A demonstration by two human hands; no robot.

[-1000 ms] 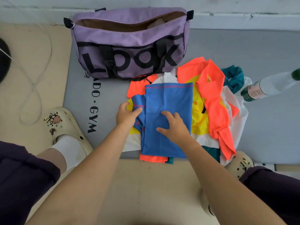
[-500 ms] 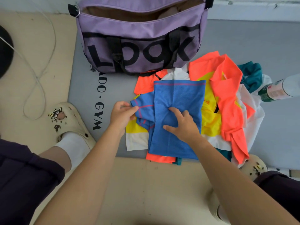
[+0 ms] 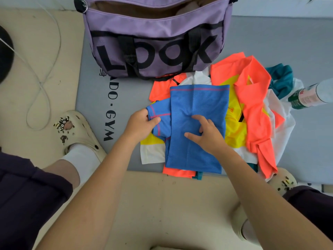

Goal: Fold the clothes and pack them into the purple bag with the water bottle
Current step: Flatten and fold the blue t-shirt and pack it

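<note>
we are folding the blue shirt (image 3: 196,127): our left hand (image 3: 139,124) is pinching its sleeve, our right hand (image 3: 207,136) is pressing the body with loosely bent fingers; next we likely need to tuck the sleeve over.

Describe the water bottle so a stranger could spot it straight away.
Start at the purple bag at the top of the grey mat. Go right, past the heap of bright clothes. The water bottle lies on its side there: clear plastic, green label, the only hard item.

Grey gym mat (image 3: 270,42) lies on beige floor (image 3: 171,204); white wall base (image 3: 279,6) behind; white cable (image 3: 45,83) looped left.
</note>
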